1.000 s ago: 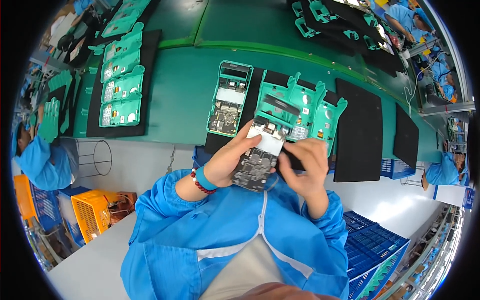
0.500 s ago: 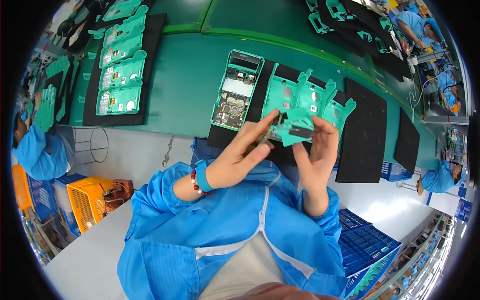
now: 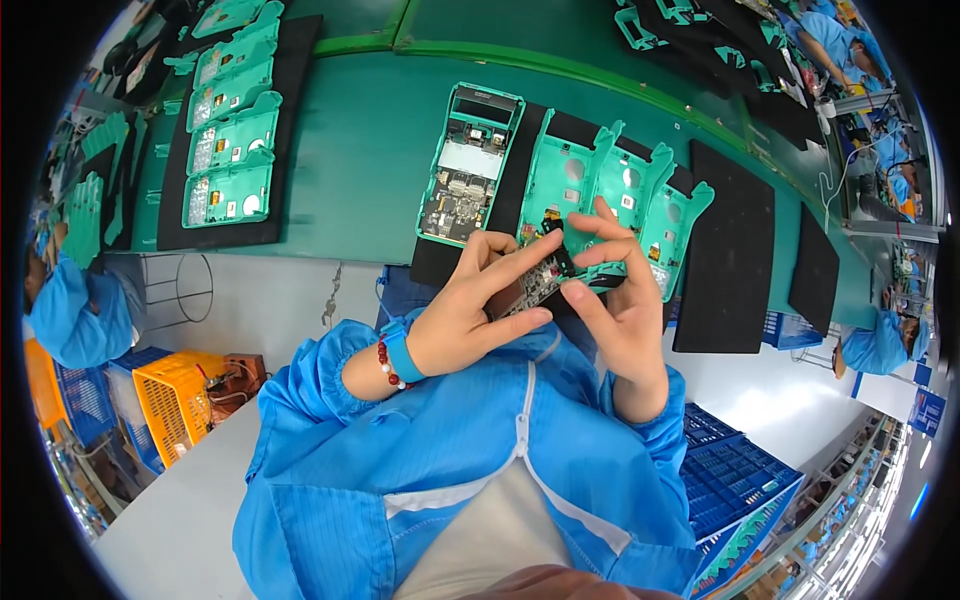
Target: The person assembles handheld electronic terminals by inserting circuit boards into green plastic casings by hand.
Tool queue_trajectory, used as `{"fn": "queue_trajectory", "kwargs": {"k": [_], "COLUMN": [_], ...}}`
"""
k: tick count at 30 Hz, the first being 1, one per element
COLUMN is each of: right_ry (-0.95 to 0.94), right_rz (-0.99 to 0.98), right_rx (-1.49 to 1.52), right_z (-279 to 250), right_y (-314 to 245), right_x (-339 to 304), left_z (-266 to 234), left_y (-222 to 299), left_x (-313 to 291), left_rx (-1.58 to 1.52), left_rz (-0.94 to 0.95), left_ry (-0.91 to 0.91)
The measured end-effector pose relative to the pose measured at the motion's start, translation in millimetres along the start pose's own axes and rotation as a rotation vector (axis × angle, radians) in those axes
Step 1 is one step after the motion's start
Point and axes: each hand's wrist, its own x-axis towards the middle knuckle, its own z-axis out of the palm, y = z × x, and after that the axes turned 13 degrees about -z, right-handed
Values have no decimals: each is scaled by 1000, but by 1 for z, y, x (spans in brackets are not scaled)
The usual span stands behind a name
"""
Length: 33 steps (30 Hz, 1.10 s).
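Board (image 3: 538, 288) is finger-pinched in left hand (image 3: 462, 318), green piece (image 3: 602, 271) likewise in right hand (image 3: 627, 322), case (image 3: 437, 152) already filled at eleven o'clock, shells (image 3: 624, 176) open at one.

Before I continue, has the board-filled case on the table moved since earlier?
No; the board-filled case keeps its place against the black mat.

The green table (image 3: 360, 150) carries flat black mats (image 3: 725, 250). Green plastic shells (image 3: 228, 195) lie in a row on the left mat (image 3: 290, 120), and others lie on the middle mat (image 3: 435, 264).
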Motion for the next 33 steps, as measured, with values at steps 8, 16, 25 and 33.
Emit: {"fn": "queue_trajectory", "kwargs": {"k": [8,16,25,33], "right_ry": [-18,6,64,59], "right_rz": [-1,-42,-45,-140], "right_rx": [55,15,71,32], "right_z": [1,2,5,-8], "right_y": [-2,0,5,18], "right_x": [-1,-3,-10,-23], "left_z": [3,4,6,4], "left_y": [-5,-6,-4,-1], "left_x": [3,3,2,4], "left_rx": [-47,18,-6,22], "left_rz": [37,72,21,50], "left_ry": [2,23,4,139]}}
